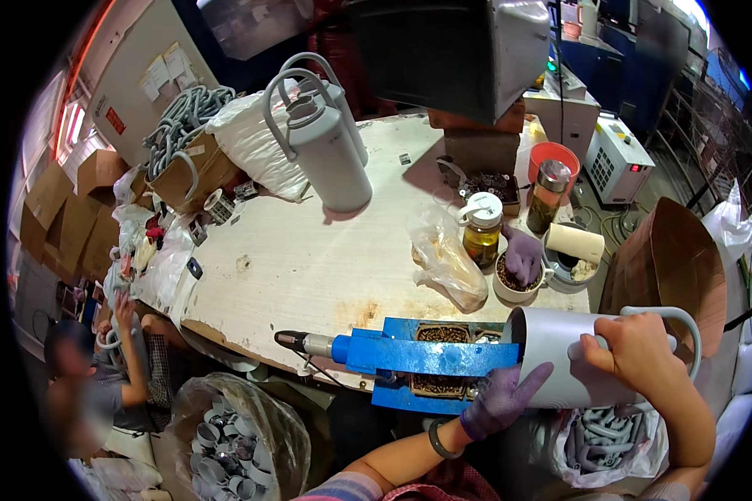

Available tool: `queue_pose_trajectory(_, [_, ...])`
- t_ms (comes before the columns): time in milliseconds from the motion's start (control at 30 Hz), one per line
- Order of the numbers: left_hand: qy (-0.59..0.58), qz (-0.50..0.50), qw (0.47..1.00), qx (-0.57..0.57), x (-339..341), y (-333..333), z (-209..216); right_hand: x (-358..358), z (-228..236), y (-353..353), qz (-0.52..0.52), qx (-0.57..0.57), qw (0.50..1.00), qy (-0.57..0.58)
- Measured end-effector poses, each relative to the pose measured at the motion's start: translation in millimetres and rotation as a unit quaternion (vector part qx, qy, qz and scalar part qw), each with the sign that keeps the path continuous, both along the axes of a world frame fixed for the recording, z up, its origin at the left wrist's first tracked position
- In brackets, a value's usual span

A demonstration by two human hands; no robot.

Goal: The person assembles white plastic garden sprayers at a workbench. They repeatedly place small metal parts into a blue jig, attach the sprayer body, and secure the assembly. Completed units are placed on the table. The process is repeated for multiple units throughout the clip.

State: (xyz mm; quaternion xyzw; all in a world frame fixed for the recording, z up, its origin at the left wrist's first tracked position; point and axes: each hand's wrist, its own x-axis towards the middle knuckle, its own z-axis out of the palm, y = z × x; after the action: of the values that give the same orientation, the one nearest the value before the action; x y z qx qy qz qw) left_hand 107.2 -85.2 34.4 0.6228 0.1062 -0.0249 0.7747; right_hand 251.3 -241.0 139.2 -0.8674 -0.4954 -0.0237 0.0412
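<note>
Table (pixel 276 267): pale, cluttered
Jug (pixel 551 331): sideways, at the blue rig (pixel 443 352)
Left hand (pixel 496 402): gloved, fingers wide
Right hand (pixel 635 349): gripping handle (pixel 576 351)

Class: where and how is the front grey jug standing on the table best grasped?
Probably by its looped handle, from above: the front grey jug stands upright, and the loop rises over its narrow neck.

Grey handled jug (pixel 547 338): plastic by look; smooth, low sheen
Blue fixture (pixel 434 352): painted metal by look; glossy, scuffed on top
Purple glove (pixel 491 407): thin cloth, matt
Tabletop (pixel 276 275): pale wood-like board, stained
Crumpled bag (pixel 444 259): clear film plastic, shiny
Open carton (pixel 656 271): cardboard, matt
</note>
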Motion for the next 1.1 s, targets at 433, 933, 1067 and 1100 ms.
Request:
queue_pose_trajectory(433, [-0.127, 0.084, 0.971, 0.183, 13.2, -18.6, -62.3, -13.9, 1.8, 15.0, -0.014, -0.019, 0.999, -0.021])
queue_pose_trajectory(933, [-0.219, 0.015, 0.975, 0.033, -24.0, -6.8, -46.1, -4.6, 14.7, -37.3, -0.14, 0.036, 0.987, 0.077])
queue_pose_trajectory(1067, [-0.165, 0.029, 0.984, -0.063, -87.2, -12.4, -86.7, -28.9, -25.0, -169.2, -0.233, 0.112, 0.933, 0.248])
queue_pose_trajectory(1100, [-0.061, -0.04, 0.988, -0.137, -101.5, -11.9, -100.7, -51.0, -20.0, -192.5, -0.278, 0.135, 0.891, 0.332])
